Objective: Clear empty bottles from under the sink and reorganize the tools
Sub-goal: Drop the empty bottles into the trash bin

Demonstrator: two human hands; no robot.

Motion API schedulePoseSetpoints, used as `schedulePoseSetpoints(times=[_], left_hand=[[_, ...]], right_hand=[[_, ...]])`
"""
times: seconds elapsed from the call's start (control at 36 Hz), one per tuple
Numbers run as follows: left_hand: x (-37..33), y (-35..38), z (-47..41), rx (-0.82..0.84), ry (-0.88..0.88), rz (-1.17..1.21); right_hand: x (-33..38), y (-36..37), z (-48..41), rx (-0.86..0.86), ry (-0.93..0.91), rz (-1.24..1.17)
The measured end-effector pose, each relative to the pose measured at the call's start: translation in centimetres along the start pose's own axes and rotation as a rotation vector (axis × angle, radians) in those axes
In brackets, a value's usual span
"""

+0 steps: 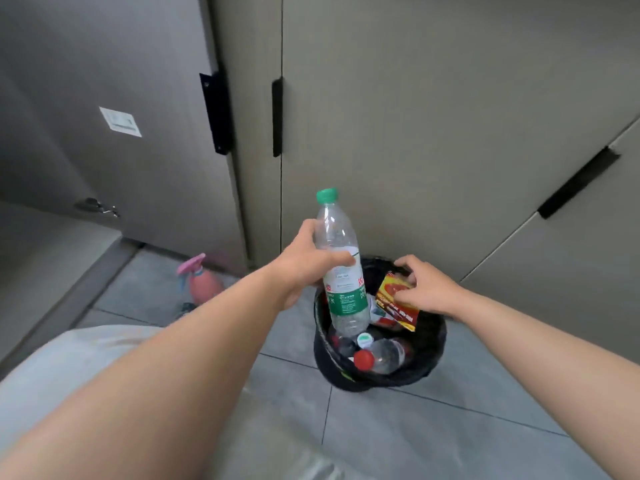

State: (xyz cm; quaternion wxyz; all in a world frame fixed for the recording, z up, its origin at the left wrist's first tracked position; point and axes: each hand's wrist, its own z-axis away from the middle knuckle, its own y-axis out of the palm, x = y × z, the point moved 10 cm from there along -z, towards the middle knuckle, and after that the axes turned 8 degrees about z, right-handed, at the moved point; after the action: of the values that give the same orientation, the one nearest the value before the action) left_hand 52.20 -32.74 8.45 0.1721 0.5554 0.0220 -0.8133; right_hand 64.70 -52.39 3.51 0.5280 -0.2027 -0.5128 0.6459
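My left hand (304,265) grips a clear empty plastic bottle (341,271) with a green cap and green label, held upright above the left side of a black-lined trash bin (434,344). My right hand (424,289) reaches over the bin's far rim, its fingers on a red and yellow packet (393,299) that leans inside. Lower in the bin lie other clear bottles, one with a red cap (363,359) and one with a white and green cap (364,340).
A pink spray bottle (202,282) stands on the grey tiled floor beside the open cabinet door (114,150) at the left. Closed grey cabinet doors with black handles (277,116) rise behind the bin. My light-trousered knee (79,358) fills the lower left.
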Motion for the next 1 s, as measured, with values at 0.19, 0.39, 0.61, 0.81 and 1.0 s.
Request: schedulePoseSetpoints(times=[0.19,0.39,0.61,0.81,1.0], left_hand=[[1.3,0.0,-0.8,-0.045,0.092,0.083],[1.8,-0.1,-1.4,-0.069,0.11,0.035],[1.8,1.6,-2.0,-0.028,0.126,0.036],[1.8,-0.5,-2.6,-0.117,0.095,-0.046],[2.0,-3.6,-2.2,-0.295,0.117,-0.422]], right_hand=[[-4.7,4.2,0.8,0.061,0.092,0.188],[-0.7,1.7,0.1,-0.114,-0.002,-0.161],[8.3,-0.6,0.9,0.047,-0.39,-0.292],[5.0,-2.6,-1.3,-0.205,-0.263,-0.186],[4.1,1.2,-2.3,-0.148,-0.258,0.083]])
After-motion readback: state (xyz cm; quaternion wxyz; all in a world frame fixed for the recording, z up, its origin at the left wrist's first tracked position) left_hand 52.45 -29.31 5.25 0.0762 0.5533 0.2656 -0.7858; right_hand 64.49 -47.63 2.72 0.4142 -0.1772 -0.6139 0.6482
